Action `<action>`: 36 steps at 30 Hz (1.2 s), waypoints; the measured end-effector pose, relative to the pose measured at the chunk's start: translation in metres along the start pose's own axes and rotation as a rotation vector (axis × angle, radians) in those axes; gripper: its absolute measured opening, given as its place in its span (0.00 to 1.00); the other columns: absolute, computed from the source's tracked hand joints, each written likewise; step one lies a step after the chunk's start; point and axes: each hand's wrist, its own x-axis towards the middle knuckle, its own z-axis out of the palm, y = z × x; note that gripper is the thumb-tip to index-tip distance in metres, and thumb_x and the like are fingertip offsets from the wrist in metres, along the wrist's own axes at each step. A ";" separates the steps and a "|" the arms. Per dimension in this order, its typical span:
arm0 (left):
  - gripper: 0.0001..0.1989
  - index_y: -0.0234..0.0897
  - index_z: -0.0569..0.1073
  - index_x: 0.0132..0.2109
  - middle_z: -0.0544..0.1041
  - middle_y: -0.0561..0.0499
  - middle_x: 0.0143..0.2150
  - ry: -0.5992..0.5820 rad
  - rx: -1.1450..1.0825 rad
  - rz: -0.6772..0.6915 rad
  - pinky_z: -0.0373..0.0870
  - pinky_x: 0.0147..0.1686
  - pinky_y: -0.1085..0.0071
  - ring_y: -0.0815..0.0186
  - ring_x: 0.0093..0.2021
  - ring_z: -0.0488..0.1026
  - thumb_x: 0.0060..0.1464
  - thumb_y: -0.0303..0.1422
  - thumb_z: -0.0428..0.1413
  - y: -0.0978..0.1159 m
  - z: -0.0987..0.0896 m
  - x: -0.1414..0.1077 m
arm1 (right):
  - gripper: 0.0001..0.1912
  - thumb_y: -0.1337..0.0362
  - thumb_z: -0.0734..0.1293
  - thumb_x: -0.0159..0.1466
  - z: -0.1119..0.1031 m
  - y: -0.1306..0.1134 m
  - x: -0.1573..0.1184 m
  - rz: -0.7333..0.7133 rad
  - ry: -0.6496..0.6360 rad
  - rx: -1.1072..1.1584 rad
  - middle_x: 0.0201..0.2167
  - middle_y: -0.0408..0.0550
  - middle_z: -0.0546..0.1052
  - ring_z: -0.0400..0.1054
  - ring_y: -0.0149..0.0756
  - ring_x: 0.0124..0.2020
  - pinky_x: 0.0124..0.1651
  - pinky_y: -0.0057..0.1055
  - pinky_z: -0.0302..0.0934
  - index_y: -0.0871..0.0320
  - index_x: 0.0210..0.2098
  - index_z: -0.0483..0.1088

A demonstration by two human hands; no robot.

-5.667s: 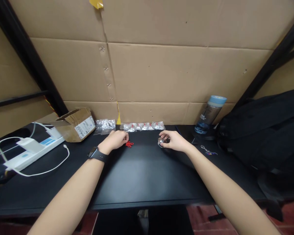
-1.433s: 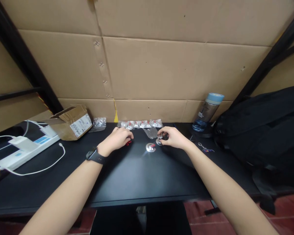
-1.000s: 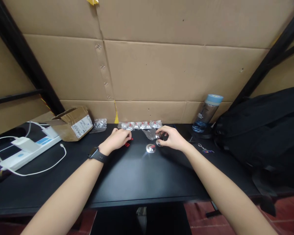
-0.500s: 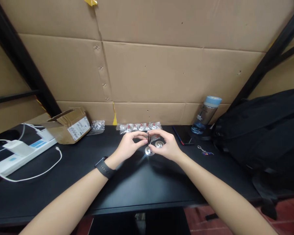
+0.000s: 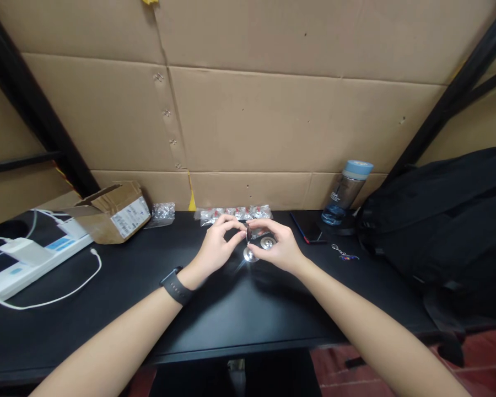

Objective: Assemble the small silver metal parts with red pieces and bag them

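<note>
A small dark disc with a shiny rim (image 5: 249, 234) is held on edge above the desk. The thumb and forefinger of my right hand (image 5: 281, 246) grip it at top and bottom. My left hand (image 5: 219, 242), with a dark watch at its wrist, has thumb and forefinger pinched together close against the disc's left face. Anything between those left fingertips is too small to make out. Just below, a shiny metal disc (image 5: 250, 255) lies on the black desk, partly behind my right thumb. Another metal disc (image 5: 267, 243) lies beside it, partly covered by my right hand.
Clear packets with metal parts (image 5: 235, 214) line the cardboard wall (image 5: 248, 121). Leftward are another clear packet (image 5: 162, 214), an opened carton (image 5: 118, 215) and a white power strip (image 5: 37, 264). Rightward are a phone (image 5: 308, 227), a bottle (image 5: 347, 193), a keyring (image 5: 345, 253) and a black backpack (image 5: 442, 231).
My left fingertips have drawn slightly left, away from the disc's rim. My right hand keeps its grip on the dark disc. The whole view has shifted a little.
</note>
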 end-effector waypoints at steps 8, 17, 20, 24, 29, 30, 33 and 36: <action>0.06 0.41 0.78 0.39 0.73 0.48 0.44 -0.002 0.148 0.034 0.66 0.53 0.61 0.59 0.49 0.71 0.61 0.35 0.57 0.004 0.000 -0.002 | 0.20 0.65 0.74 0.57 0.003 0.001 -0.001 0.024 0.004 0.024 0.50 0.50 0.79 0.76 0.42 0.48 0.49 0.37 0.73 0.54 0.49 0.73; 0.05 0.42 0.77 0.40 0.73 0.48 0.45 0.011 0.232 0.022 0.65 0.53 0.60 0.58 0.51 0.70 0.61 0.33 0.56 0.006 0.002 -0.004 | 0.20 0.63 0.75 0.58 0.008 0.006 -0.004 0.060 0.008 0.038 0.50 0.49 0.79 0.77 0.40 0.45 0.49 0.37 0.74 0.53 0.49 0.72; 0.05 0.42 0.77 0.39 0.73 0.49 0.44 0.004 0.227 0.009 0.65 0.51 0.61 0.59 0.50 0.71 0.61 0.33 0.56 0.006 0.003 -0.004 | 0.21 0.62 0.75 0.57 0.010 0.008 -0.006 0.079 0.029 0.012 0.50 0.49 0.79 0.77 0.40 0.44 0.48 0.37 0.74 0.52 0.50 0.72; 0.05 0.42 0.78 0.38 0.74 0.49 0.44 0.005 0.221 -0.031 0.65 0.49 0.62 0.59 0.50 0.71 0.61 0.33 0.56 0.006 0.003 -0.004 | 0.23 0.63 0.76 0.57 0.012 0.011 -0.008 0.090 0.028 -0.043 0.51 0.49 0.79 0.77 0.40 0.42 0.47 0.37 0.74 0.51 0.51 0.72; 0.05 0.42 0.78 0.38 0.75 0.49 0.45 -0.019 0.292 -0.075 0.62 0.49 0.59 0.57 0.51 0.70 0.59 0.32 0.57 0.005 0.002 -0.003 | 0.22 0.63 0.74 0.58 0.014 0.014 -0.009 0.073 0.013 -0.071 0.53 0.49 0.78 0.76 0.40 0.42 0.48 0.38 0.73 0.51 0.51 0.72; 0.05 0.42 0.78 0.37 0.75 0.49 0.45 -0.022 0.315 -0.082 0.61 0.50 0.58 0.56 0.51 0.70 0.59 0.32 0.57 0.005 0.002 -0.004 | 0.22 0.63 0.74 0.58 0.015 0.014 -0.009 0.074 0.010 -0.078 0.53 0.49 0.78 0.76 0.40 0.42 0.48 0.38 0.73 0.51 0.51 0.72; 0.04 0.42 0.77 0.36 0.76 0.49 0.45 -0.024 0.356 -0.093 0.59 0.49 0.57 0.55 0.51 0.69 0.57 0.31 0.57 0.004 0.001 -0.004 | 0.22 0.64 0.74 0.58 0.015 0.014 -0.008 0.076 -0.005 -0.104 0.53 0.49 0.78 0.76 0.39 0.40 0.47 0.37 0.73 0.51 0.51 0.71; 0.04 0.42 0.77 0.36 0.76 0.49 0.45 -0.040 0.358 -0.108 0.58 0.47 0.58 0.55 0.52 0.69 0.58 0.31 0.57 0.005 0.001 -0.004 | 0.21 0.65 0.74 0.57 0.016 0.014 -0.007 0.069 -0.006 -0.113 0.53 0.48 0.78 0.76 0.38 0.40 0.47 0.37 0.73 0.51 0.50 0.72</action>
